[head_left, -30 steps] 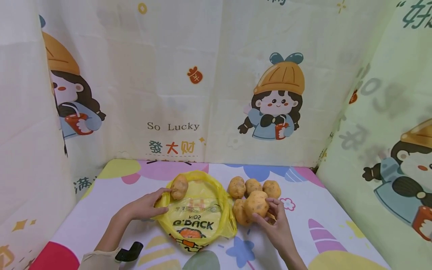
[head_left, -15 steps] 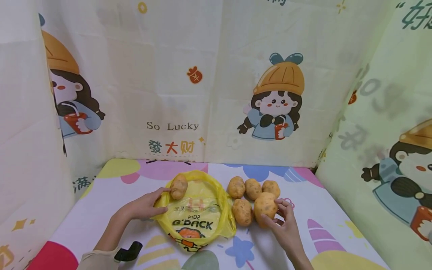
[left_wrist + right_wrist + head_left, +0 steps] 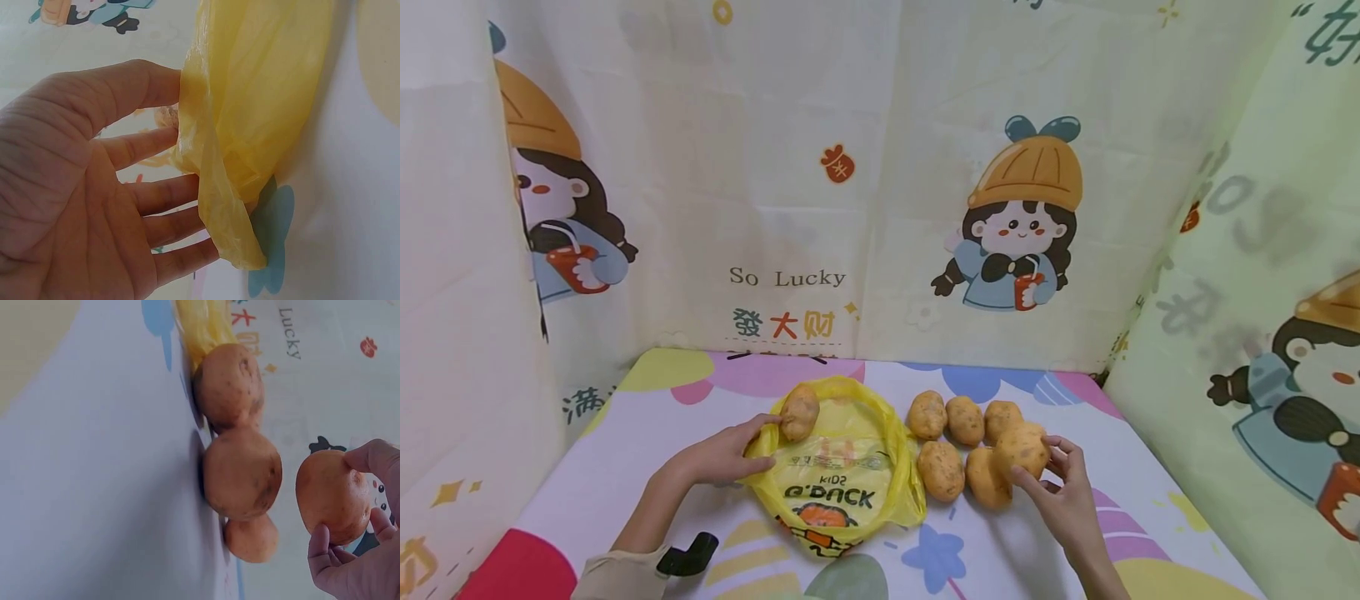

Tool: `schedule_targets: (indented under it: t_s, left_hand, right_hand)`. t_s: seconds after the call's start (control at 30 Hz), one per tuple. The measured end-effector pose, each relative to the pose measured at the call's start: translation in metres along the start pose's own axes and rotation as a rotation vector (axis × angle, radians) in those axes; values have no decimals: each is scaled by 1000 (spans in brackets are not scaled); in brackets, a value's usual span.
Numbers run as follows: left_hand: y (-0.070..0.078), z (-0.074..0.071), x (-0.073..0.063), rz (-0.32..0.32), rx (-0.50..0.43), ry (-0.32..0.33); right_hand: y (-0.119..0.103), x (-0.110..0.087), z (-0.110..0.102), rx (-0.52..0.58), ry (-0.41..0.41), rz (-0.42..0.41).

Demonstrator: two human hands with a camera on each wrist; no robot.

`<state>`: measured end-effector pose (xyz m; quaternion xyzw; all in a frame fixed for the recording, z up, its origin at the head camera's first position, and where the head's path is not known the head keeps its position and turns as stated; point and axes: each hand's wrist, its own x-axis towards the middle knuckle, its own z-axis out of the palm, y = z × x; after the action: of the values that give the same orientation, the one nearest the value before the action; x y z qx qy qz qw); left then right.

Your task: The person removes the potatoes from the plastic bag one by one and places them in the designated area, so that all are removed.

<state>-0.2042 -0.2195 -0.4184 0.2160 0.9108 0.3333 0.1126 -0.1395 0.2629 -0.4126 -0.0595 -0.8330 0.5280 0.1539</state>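
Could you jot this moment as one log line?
left hand: touches bag; right hand: holds potato; table: five potatoes; bag edge: another potato

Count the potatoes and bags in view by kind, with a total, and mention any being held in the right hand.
Potatoes: 7, including 1 held in the right hand
Yellow bag: 1
Total: 8

1. Printed on the cream cloth backdrop (image 3: 760,200): "So Lucky" and "發大财".
2. Low on its left part: "满".
3. High on the pale greenish cloth side wall (image 3: 1247,325), at right: "好".
4. On the round-mouthed, yellow plastic bag (image 3: 891,417): "KIDS", "G.DUCK".
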Motion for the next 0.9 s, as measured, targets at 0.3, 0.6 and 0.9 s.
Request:
schedule_targets:
  t_s: [0.3,0.6,0.9]
  left_hand:
    - [2,0,0,0,0,0]
    - [2,0,0,-4,-4,3]
    - [0,0,1,-4,-1,0]
  right_hand:
    - [9,6,-16,-119,-13,-24]
    - [18,10,-26,-224,-86,7]
    - [28,12,-29,-301,-183,30]
